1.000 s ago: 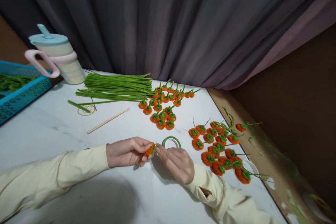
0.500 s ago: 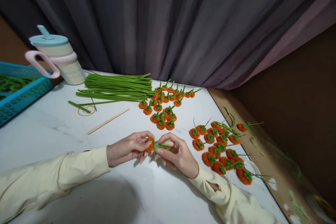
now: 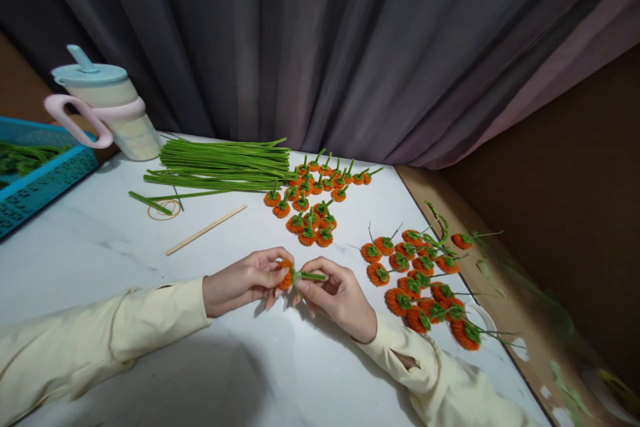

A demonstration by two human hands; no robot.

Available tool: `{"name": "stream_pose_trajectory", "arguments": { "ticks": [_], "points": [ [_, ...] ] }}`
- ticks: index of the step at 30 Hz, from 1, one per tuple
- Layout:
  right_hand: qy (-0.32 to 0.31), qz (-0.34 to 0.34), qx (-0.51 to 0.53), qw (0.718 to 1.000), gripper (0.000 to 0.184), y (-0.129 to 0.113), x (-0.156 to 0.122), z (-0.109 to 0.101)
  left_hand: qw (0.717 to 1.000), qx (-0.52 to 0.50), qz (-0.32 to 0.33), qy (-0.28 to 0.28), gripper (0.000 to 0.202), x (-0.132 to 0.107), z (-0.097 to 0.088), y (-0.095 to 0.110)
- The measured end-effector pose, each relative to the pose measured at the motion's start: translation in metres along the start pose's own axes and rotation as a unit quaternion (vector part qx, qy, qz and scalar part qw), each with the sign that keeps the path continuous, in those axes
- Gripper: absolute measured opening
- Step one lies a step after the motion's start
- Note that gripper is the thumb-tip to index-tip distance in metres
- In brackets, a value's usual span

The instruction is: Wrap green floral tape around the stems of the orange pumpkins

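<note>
Between the fingertips of my left hand (image 3: 250, 282) is a small orange fuzzy persimmon (image 3: 286, 275), turned on its side with its green top to the right. My right hand (image 3: 340, 292) pinches at the base of the green pipe-cleaner stem (image 3: 313, 276) sticking out of it. Fingers partly cover the join. Both hands are held close together, just above the white marbled table (image 3: 125, 260). Ahead of them lies a group of finished-looking orange persimmons with short upright stems (image 3: 309, 235). Right of my right hand is another group with thin wire-like ends (image 3: 400, 300).
A bundle of green pipe cleaners (image 3: 225, 163) lies at the back. Left of it are a lidded tumbler (image 3: 120, 100) and a blue basket (image 3: 50, 183) with green pieces. A wooden stick (image 3: 206, 230) and a rubber band (image 3: 164, 211) lie nearer. A dark curtain (image 3: 280, 47) hangs behind.
My right hand's fingers have shifted slightly around the stem. My left hand keeps its hold on the persimmon, and the view has moved very little.
</note>
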State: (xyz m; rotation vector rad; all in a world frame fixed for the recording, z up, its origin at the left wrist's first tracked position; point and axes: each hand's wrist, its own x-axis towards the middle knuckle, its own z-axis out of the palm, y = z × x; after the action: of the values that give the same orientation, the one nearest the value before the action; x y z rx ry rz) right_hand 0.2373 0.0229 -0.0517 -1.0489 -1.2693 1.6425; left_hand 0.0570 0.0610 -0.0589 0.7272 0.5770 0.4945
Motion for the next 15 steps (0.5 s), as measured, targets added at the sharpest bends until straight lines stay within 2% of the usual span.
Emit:
{"name": "stream_pose_trajectory", "arguments": {
  "ticks": [5, 10, 15],
  "points": [
    [-0.006, -0.046, -0.026, 0.999, 0.026, -0.0007, -0.0009, -0.0029, 1.000, 0.002, -0.004, -0.009, 0.024, -0.0009, 0.0003, -0.0003],
    [-0.001, -0.040, 0.002, 0.999, 0.028, -0.0012, -0.0006, -0.0027, 1.000, 0.004, -0.003, -0.013, 0.024, -0.0009, 0.0005, -0.0004],
    [0.012, -0.055, -0.012, 0.998, 0.028, 0.0006, 0.0002, 0.0002, 1.000, 0.004, 0.000, -0.016, 0.024, -0.0007, 0.0011, 0.0006]
  ]
}}
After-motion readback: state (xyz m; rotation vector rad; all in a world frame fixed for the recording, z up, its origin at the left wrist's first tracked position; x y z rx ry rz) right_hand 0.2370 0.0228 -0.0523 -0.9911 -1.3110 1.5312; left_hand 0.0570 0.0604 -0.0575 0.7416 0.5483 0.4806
